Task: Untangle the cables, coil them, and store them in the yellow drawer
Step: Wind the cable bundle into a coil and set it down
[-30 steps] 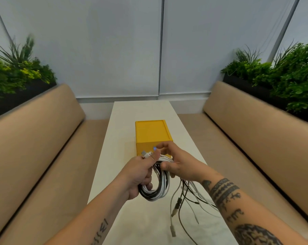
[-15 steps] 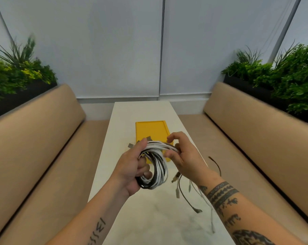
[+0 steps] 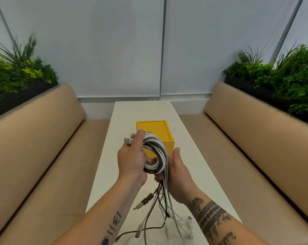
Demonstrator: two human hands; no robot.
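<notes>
A coil of white and black cables [image 3: 156,154] hangs in the air above the white table [image 3: 190,156]. My left hand [image 3: 132,160] grips the coil's left side, with plug ends sticking out past its fingers. My right hand [image 3: 178,172] holds the coil's lower right, where several loose cable tails [image 3: 160,206] run down toward the table with plugs at their ends. The yellow drawer box [image 3: 156,129] stands just beyond the hands, partly hidden by the coil; its front is hidden.
Tan padded benches [image 3: 255,138] run along both sides of the narrow table. Planters with green plants [image 3: 282,76] sit behind each backrest. A pale wall closes the far end.
The coil has turned and my right hand has dropped from its top to its lower right. The loose tails now hang straight down beneath the hands.
</notes>
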